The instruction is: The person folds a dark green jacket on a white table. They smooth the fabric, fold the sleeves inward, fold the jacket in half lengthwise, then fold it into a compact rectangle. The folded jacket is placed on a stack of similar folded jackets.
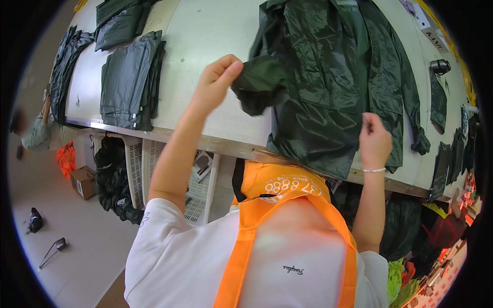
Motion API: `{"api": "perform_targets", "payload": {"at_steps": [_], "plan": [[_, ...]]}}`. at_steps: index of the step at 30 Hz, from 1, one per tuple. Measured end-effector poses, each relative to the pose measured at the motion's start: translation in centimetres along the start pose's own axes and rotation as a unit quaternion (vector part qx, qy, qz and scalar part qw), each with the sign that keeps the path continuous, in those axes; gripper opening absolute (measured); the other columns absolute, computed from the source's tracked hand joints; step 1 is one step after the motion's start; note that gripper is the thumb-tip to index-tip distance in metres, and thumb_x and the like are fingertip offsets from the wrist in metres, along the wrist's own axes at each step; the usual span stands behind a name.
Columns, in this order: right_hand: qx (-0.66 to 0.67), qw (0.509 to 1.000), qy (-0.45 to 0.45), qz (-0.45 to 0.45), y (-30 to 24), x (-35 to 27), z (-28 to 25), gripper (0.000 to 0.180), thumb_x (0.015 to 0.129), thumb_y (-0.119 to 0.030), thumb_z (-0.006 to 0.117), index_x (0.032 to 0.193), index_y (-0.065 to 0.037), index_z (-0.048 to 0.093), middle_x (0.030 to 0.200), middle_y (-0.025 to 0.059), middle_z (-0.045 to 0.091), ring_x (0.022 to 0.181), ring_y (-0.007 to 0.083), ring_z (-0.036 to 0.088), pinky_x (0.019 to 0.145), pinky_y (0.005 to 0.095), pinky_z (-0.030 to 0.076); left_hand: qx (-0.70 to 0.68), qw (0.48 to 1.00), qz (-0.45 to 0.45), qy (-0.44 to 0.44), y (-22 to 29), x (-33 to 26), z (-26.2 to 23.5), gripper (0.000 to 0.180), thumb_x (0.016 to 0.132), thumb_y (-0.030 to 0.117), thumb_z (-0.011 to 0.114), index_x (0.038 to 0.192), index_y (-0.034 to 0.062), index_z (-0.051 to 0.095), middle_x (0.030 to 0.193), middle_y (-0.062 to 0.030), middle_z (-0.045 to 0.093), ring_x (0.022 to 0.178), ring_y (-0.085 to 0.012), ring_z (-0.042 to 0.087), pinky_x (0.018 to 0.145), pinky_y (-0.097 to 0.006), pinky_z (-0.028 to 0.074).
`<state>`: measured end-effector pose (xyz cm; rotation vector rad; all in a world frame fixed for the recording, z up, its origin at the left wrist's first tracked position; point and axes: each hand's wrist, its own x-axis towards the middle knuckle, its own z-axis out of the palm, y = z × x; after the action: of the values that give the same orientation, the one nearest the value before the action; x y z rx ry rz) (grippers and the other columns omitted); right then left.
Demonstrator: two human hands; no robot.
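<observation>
Head view: left hand, thumb and fingers clamped on a sleeve held out leftward from the dark green jacket. Right hand, thumb and fingertips drawn together at the front edge; could not tell whether cloth was pinched. Jacket lay right of the left fingers, mostly left of and beyond the right ones; long axis ran away from the person, hem over the near edge of the table. Left hand was nearer the sleeve. Folded stack well left.
</observation>
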<state>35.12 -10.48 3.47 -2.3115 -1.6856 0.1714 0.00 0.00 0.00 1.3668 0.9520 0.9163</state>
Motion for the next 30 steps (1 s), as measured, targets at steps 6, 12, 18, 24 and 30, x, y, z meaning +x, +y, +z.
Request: {"api": "perform_targets", "payload": {"at_steps": [6, 12, 18, 24, 30], "plan": [[0.339, 0.941, 0.013, -0.008, -0.8, 0.1, -2.3, 0.013, 0.088, -0.008, 0.062, 0.099, -0.003, 0.067, 0.073, -0.0056, 0.058, 0.060, 0.0004, 0.043, 0.053, 0.0170, 0.035, -0.108, 0.993, -0.047, -0.019, 1.7, -1.8, 7.6, 0.023, 0.097, 0.025, 0.048, 0.092, 0.0041, 0.056, 0.078, 0.0051, 0.055, 0.071, -0.0022, 0.048, 0.064, -0.018, 0.039], [0.409, 0.890, -0.067, -0.191, -8.4, -1.3, 0.2, 0.017, 0.076, -0.002, 0.072, 0.091, -0.001, 0.065, 0.087, 0.0013, 0.062, 0.063, 0.0063, 0.050, 0.054, 0.0201, 0.042, -0.098, 0.993, -0.060, -0.032, 2.2, -1.7, 9.7, 0.018, 0.096, 0.018, 0.050, 0.096, 0.0018, 0.058, 0.080, 0.0026, 0.059, 0.074, -0.0028, 0.051, 0.065, -0.018, 0.042], [0.420, 0.879, -0.189, -0.124, -9.1, -1.3, 1.3, 0.010, 0.081, -0.003, 0.066, 0.085, 0.002, 0.057, 0.077, 0.0047, 0.060, 0.062, 0.0083, 0.052, 0.057, 0.0214, 0.043, 0.013, 0.999, -0.043, 0.018, 2.8, -2.3, 9.6, 0.013, 0.088, 0.002, 0.052, 0.096, 0.0003, 0.063, 0.071, 0.0005, 0.061, 0.063, -0.0032, 0.052, 0.056, -0.019, 0.042], [0.405, 0.882, -0.177, -0.167, -10.4, 0.7, 1.3, 0.013, 0.084, -0.007, 0.065, 0.091, 0.001, 0.056, 0.079, 0.0075, 0.061, 0.066, 0.0128, 0.057, 0.062, 0.0246, 0.046, 0.147, 0.989, -0.002, 0.006, 2.7, -3.2, 9.6, 0.011, 0.081, 0.006, 0.064, 0.087, -0.0024, 0.067, 0.073, -0.0014, 0.066, 0.065, -0.0049, 0.057, 0.058, -0.021, 0.047], [0.381, 0.902, -0.121, -0.165, -10.2, 0.4, 1.6, 0.023, 0.087, -0.014, 0.062, 0.103, -0.001, 0.051, 0.091, 0.0106, 0.057, 0.079, 0.0184, 0.057, 0.071, 0.0288, 0.047, -0.019, 0.994, -0.053, 0.096, 1.2, -2.3, 8.5, 0.013, 0.085, 0.010, 0.065, 0.086, -0.0029, 0.066, 0.077, -0.0038, 0.067, 0.069, -0.0055, 0.059, 0.061, -0.019, 0.046]]}}
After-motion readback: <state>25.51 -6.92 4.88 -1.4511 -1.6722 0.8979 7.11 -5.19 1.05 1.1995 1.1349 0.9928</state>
